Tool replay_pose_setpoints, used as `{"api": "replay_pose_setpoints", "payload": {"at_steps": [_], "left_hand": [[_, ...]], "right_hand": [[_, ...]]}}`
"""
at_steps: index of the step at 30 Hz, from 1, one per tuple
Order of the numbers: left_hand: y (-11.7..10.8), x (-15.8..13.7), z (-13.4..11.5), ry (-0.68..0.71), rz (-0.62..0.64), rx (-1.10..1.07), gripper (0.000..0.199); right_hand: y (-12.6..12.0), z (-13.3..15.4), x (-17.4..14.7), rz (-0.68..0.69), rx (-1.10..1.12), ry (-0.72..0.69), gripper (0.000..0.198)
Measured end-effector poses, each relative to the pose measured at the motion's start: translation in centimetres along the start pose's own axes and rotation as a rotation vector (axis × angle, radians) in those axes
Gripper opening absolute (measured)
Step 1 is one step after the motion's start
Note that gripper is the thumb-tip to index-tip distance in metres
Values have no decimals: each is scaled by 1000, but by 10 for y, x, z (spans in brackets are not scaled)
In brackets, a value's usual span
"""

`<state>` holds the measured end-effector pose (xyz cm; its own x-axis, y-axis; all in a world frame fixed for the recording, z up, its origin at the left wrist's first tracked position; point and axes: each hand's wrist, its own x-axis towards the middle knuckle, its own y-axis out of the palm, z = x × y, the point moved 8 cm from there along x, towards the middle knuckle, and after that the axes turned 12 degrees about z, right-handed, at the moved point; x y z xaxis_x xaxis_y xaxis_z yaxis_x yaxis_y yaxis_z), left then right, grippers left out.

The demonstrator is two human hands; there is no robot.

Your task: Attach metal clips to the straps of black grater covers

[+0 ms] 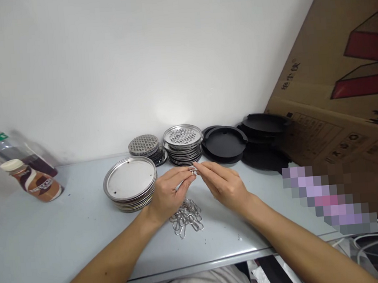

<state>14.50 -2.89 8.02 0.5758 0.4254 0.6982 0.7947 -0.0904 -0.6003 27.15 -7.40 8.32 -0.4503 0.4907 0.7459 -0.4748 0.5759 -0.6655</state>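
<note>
My left hand (172, 188) and my right hand (225, 185) meet above the table, their fingertips pinched on a small shiny metal piece (193, 171). Fingers cover most of it, so I cannot tell its full shape. Below the hands lies a loose pile of bent metal wire clips (186, 218), partly behind my left hand. Beside that hand stands a stack of round metal plates (129, 179), the top one with small holes near its rim. Behind the fingertips is a stack of perforated metal discs (182, 137).
Smaller patterned discs (143, 145) and round black trays (226, 143) line the wall, with more black trays (264, 124) farther right. A coffee bottle (35, 182) and a clear bottle (16, 150) stand left. A large cardboard box (321, 118) leans at the right.
</note>
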Motion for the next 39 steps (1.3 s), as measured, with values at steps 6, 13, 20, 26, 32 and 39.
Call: {"api": "replay_pose_setpoints", "payload": {"at_steps": [6,13,20,26,32,39], "left_hand": [[-2,0,-9,47,2,9,20],[-1,-2,-13,72,6,-5,22],[3,-2,6,-79,25,-78,15],[1,-3,5,-115,14,-134,13],[-4,-3,0,-109,-11,-144,12],[-2,-3,-2,-72,-1,-95,11]], "right_hand": [[-5,5,-4,-64,0,-59,57],[-4,4,-6,-60,-2,-69,57],[3,-1,-6,63,-5,-73,61],[3,1,-1,87,-1,-28,57],[6,-4,3,65,98,78,40],[-2,-2,5,8,69,97,31]]}}
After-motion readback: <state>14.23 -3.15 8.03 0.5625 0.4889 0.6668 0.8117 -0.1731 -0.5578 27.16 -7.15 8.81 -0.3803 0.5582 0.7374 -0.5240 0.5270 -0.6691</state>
